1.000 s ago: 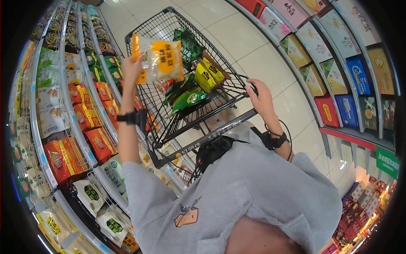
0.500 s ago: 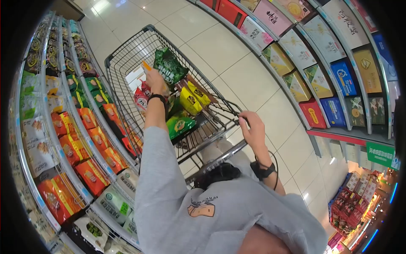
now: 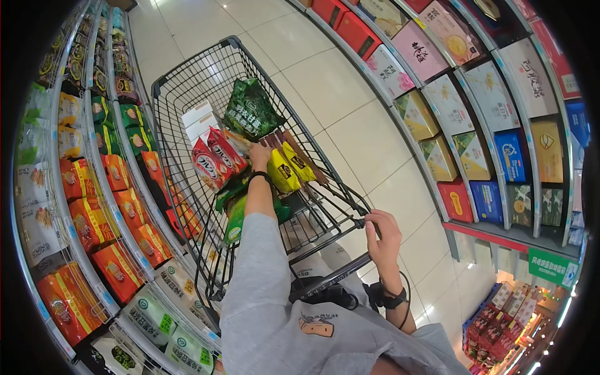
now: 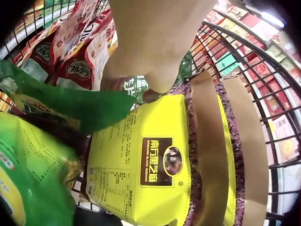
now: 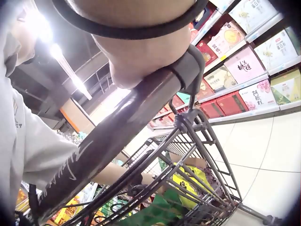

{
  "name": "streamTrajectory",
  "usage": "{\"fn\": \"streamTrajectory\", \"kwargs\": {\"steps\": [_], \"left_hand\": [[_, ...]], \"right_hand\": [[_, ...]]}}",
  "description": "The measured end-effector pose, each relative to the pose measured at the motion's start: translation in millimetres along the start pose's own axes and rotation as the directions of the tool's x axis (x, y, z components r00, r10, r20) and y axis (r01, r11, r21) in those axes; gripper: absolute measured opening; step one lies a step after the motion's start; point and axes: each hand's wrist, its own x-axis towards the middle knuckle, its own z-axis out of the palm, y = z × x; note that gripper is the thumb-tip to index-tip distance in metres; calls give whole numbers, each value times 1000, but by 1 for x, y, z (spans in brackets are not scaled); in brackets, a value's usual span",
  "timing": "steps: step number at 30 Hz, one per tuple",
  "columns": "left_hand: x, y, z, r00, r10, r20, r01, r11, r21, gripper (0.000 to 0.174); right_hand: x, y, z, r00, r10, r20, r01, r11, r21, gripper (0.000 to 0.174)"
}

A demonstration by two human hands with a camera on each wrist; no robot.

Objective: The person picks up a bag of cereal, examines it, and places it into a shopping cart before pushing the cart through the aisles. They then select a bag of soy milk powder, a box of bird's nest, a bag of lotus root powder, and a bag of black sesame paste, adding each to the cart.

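My left hand [image 3: 259, 154] reaches down into the shopping cart [image 3: 164, 125], between red-and-white cereal bags [image 3: 215, 156] and yellow black-sesame bags [image 3: 285, 175]. An orange-edged clear bag [image 3: 236, 141] lies right at its fingers. In the left wrist view the thumb side overlaps the top of the front yellow bag [image 4: 136, 160]; the other fingers are hidden, so I cannot tell whether they grip the clear bag. At the cart's near right corner my right hand [image 3: 382, 237] holds the handle bar [image 5: 117, 115], palm over its end.
A dark green bag [image 3: 250, 112], white boxes [image 3: 199, 119] and bright green bags [image 3: 236, 219] also lie in the cart. Shelves of orange bags [image 3: 87, 219] run along the left. Boxed goods [image 3: 459, 112] fill the right shelves. Tiled floor [image 3: 350, 112] lies between.
The orange-edged clear bag went from above the cart down among the other bags with my left hand. Since half a second ago that hand has shifted right and closer. The right hand stays at the handle.
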Motion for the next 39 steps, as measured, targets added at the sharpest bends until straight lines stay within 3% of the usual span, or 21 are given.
{"fn": "streamTrajectory", "kwargs": {"steps": [3,5,7,9,11,13,15,16,17,19,20,24,26,28,29,30,32,33,35,39], "left_hand": [[0,-1,-9,995,74,70,-79,994,71,65],[10,-8,-6,986,155,61,-162,976,147,50],[-5,-5,-24,921,383,71,-389,914,117,44],[5,-14,-19,835,550,7,-550,835,22,39],[-18,5,-61,808,421,413,-386,907,-169,45],[-43,14,-102,810,318,493,-296,947,-124,41],[-51,13,-135,645,595,479,-645,760,-75,44],[-77,22,-160,637,551,539,-549,815,-183,42],[-101,26,-181,635,597,491,-609,778,-158,40],[-146,31,-219,603,690,399,-731,679,-70,42],[-174,29,-238,601,699,388,-744,667,-47,42],[-266,6,-286,664,720,201,-737,585,338,39],[-318,-8,-295,679,703,213,-729,611,307,40],[-358,-21,-286,766,564,310,-641,708,296,45],[-342,-54,-267,730,581,360,-670,712,210,49],[-377,-52,-260,790,462,403,-567,800,195,52],[-375,-81,-221,704,594,389,-699,677,230,59],[-371,-92,-204,666,676,315,-744,568,353,63],[-405,-63,-197,821,529,216,-562,680,471,75],[-429,-48,-177,825,563,46,-512,711,482,87]], "right_hand": [[1,0,0,1000,13,-18,-13,1000,-3,8],[0,2,2,999,29,-40,-29,1000,-1,8],[1,4,6,991,53,-123,-54,999,-7,9],[-1,6,4,996,90,-26,-89,995,34,10],[2,4,2,996,80,-47,-79,996,36,11],[5,2,3,997,-6,83,5,1000,14,14],[8,5,7,995,-76,69,75,997,19,19],[12,2,6,986,-74,152,84,995,-58,21],[16,0,6,971,-62,232,96,986,-135,24],[22,1,10,971,-81,224,114,984,-136,27],[26,5,15,967,-98,233,133,981,-139,27],[41,7,18,968,-143,209,170,978,-121,27],[51,10,21,968,-173,180,198,971,-132,29],[58,16,25,973,-183,139,198,975,-101,29],[62,17,25,973,-200,114,209,975,-80,28],[61,11,25,974,-204,100,212,974,-80,27],[71,17,32,971,-212,112,221,972,-74,27],[74,20,33,966,-219,139,232,969,-85,27],[80,28,41,952,-253,170,275,954,-117,28],[77,30,37,930,-314,191,340,933,-121,28]]}}
